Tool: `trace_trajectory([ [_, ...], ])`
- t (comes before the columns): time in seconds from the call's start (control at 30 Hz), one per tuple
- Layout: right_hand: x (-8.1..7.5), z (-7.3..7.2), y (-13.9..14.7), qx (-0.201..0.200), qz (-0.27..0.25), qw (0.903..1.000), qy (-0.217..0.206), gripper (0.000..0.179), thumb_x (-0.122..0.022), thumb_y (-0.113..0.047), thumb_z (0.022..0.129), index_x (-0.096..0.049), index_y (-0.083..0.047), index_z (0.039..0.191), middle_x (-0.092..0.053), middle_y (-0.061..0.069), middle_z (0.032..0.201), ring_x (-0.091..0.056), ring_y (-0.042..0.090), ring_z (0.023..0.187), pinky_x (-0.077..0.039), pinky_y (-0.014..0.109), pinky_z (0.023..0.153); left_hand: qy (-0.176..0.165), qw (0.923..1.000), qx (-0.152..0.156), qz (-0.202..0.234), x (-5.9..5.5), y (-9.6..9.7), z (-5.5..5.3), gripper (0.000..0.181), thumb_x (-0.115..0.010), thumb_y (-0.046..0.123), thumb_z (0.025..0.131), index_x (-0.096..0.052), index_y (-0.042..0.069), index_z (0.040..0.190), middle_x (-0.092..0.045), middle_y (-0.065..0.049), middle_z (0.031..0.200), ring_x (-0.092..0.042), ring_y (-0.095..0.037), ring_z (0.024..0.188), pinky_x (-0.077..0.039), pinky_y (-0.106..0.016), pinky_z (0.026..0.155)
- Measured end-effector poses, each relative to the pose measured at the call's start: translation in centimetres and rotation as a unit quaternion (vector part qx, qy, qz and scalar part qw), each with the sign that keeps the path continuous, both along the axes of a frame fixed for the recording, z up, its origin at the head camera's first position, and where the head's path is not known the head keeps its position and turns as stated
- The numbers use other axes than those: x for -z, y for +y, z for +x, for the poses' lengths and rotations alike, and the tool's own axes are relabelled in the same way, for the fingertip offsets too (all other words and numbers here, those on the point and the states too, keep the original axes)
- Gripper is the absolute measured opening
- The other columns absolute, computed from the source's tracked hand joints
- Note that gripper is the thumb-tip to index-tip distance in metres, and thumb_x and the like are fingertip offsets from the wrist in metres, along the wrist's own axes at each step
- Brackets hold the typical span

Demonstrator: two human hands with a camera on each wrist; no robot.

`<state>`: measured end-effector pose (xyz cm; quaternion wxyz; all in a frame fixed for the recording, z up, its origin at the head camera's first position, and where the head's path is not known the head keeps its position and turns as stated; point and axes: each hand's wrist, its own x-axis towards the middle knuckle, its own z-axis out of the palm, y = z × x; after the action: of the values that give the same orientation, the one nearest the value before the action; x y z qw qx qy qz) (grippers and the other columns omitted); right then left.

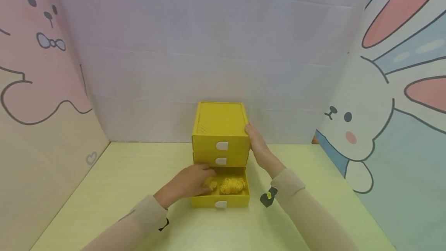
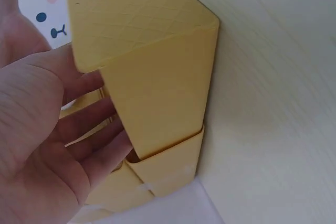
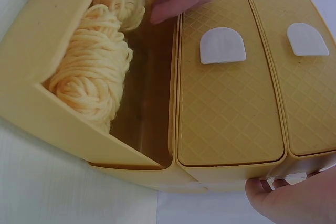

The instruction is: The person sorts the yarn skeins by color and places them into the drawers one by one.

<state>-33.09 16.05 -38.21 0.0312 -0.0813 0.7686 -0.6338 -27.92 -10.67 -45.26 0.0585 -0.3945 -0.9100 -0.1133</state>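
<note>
A yellow three-drawer box (image 1: 221,119) stands with its bottom drawer (image 1: 202,202) pulled out. Two yellow yarn skeins lie inside: a fuller yarn skein (image 3: 89,74) on the right and another yarn skein (image 3: 118,1) on the left. My left hand (image 1: 189,181) reaches over the drawer's left wall, its fingers (image 2: 86,114) extended inside near the left skein; no grip on it shows. Against the box's right side rests my right hand (image 1: 260,148), with fingertips (image 3: 257,190) touching near the upper drawers.
The two upper drawers are closed, with white tabs (image 3: 223,45) on their fronts. The box stands on a pale table (image 1: 139,173) near the white back wall (image 1: 216,49). Cartoon-printed side panels (image 1: 369,134) flank it. A dark strap end (image 1: 268,197) hangs from the right sleeve.
</note>
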Motion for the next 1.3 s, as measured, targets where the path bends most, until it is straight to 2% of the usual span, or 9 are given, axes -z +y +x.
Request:
trace_trajectory([
  [0.2,0.1,-0.2,0.0,-0.002,-0.002,1.0000,0.004,0.071,-0.029,-0.048,0.116,0.000,-0.016,0.172,-0.001,0.005,0.179,0.003,0.028,0.165,-0.010,0.056,0.132,-0.018,0.9985,0.007,0.051,-1.0,-0.8,1.0,0.037,-0.084,0.025,0.093,-0.075,0.009,0.125,-0.073,-0.004,0.120,-0.070,-0.023,0.105,-0.060,-0.042,0.091],
  [0.37,0.2,-0.3,0.0,-0.003,-0.003,1.0000,0.004,0.071,-0.029,-0.048,0.115,-0.001,-0.016,0.172,0.000,0.005,0.179,0.003,0.028,0.165,-0.010,0.056,0.132,-0.065,0.9913,0.003,0.115,-1.3,-1.2,2.1,0.034,-0.080,0.025,0.097,-0.074,0.011,0.127,-0.072,-0.003,0.124,-0.071,-0.024,0.105,-0.061,-0.039,0.087],
  [0.6,-0.1,-0.1,0.0,-0.009,0.003,0.9999,0.007,0.071,-0.028,-0.049,0.116,0.000,-0.016,0.172,0.000,0.004,0.179,0.003,0.027,0.165,-0.011,0.056,0.131,-0.153,0.9716,0.012,0.180,-1.7,-1.7,3.5,0.030,-0.076,0.029,0.101,-0.075,0.011,0.125,-0.074,-0.007,0.121,-0.069,-0.013,0.093,-0.060,-0.030,0.079],
  [0.83,-0.1,0.2,0.0,-0.007,0.006,0.9999,0.003,0.071,-0.028,-0.050,0.115,0.000,-0.018,0.172,0.000,0.004,0.179,0.003,0.028,0.165,-0.012,0.059,0.131,-0.245,0.9433,0.018,0.224,-1.3,-1.8,4.3,0.031,-0.073,0.036,0.102,-0.075,0.015,0.124,-0.075,-0.008,0.123,-0.071,-0.007,0.096,-0.060,-0.027,0.083],
  [0.93,-0.1,0.2,-0.1,-0.007,0.005,1.0000,0.000,0.072,-0.029,-0.051,0.115,0.000,-0.018,0.172,0.001,0.003,0.179,0.003,0.028,0.165,-0.012,0.058,0.131,-0.249,0.9396,0.027,0.233,-0.9,-1.9,4.8,0.029,-0.073,0.039,0.103,-0.075,0.019,0.124,-0.075,-0.006,0.123,-0.072,-0.013,0.102,-0.061,-0.031,0.089],
  [1.03,-0.1,0.2,-0.1,-0.008,0.005,1.0000,-0.002,0.072,-0.028,-0.051,0.115,0.001,-0.018,0.172,0.001,0.003,0.179,0.003,0.028,0.165,-0.012,0.058,0.131,-0.233,0.9403,0.037,0.245,-0.8,-1.9,5.4,0.029,-0.072,0.040,0.103,-0.075,0.021,0.125,-0.076,-0.003,0.121,-0.071,-0.020,0.107,-0.060,-0.036,0.093],
  [1.1,-0.1,0.1,-0.1,-0.007,0.005,1.0000,-0.002,0.071,-0.028,-0.051,0.115,0.000,-0.019,0.172,0.001,0.002,0.179,0.003,0.027,0.165,-0.012,0.058,0.131,-0.226,0.9407,0.043,0.249,-0.9,-2.0,5.7,0.029,-0.071,0.041,0.103,-0.075,0.022,0.125,-0.076,-0.001,0.121,-0.072,-0.019,0.107,-0.060,-0.036,0.093],
  [1.2,-0.1,0.0,0.0,-0.006,0.004,1.0000,-0.001,0.071,-0.029,-0.051,0.115,-0.001,-0.021,0.173,0.000,0.000,0.179,0.003,0.025,0.165,-0.012,0.057,0.131,-0.248,0.9334,0.053,0.254,-1.0,-2.1,6.1,0.031,-0.070,0.040,0.104,-0.074,0.019,0.126,-0.076,-0.001,0.120,-0.071,-0.012,0.103,-0.060,-0.032,0.092],
  [1.3,-0.1,0.0,0.0,-0.008,0.002,1.0000,0.003,0.070,-0.028,-0.050,0.116,-0.001,-0.021,0.173,0.000,0.000,0.179,0.003,0.025,0.165,-0.012,0.057,0.131,-0.285,0.9210,0.055,0.260,-0.9,-2.1,6.4,0.031,-0.070,0.037,0.105,-0.074,0.016,0.127,-0.076,-0.002,0.118,-0.070,-0.007,0.101,-0.060,-0.029,0.090],
])
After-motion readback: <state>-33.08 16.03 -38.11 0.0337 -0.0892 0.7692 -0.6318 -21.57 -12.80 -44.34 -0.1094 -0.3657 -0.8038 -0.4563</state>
